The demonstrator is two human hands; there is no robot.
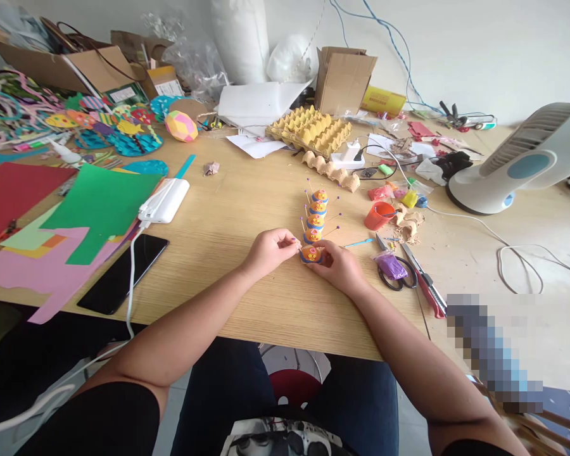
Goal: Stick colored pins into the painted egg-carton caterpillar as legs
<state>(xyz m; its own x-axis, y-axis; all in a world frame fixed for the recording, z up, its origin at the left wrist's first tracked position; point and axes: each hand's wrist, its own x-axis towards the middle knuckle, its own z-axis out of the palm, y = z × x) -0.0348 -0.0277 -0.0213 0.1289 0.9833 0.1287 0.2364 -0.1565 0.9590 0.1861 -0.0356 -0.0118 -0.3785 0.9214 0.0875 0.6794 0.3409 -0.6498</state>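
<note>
A row of several small orange cups with blue rims and little modelled faces, like an egg-carton caterpillar [315,221], runs away from me over the table. Thin sticks with purple ball ends stand out from the farther cups. My right hand [338,266] grips the nearest orange cup [311,254] from its right side. On the other side, my left hand [273,250] is closed in a pinch on a thin stick close to that cup. Fingers hide most of the stick.
Right of the row are a red cup [379,216], scissors [398,275], a purple clay packet [391,265], a box cutter [425,282] and a white fan [517,158]. Egg cartons [313,130] lie behind. Coloured paper [99,202], a power bank [164,200] and a phone [123,273] lie left.
</note>
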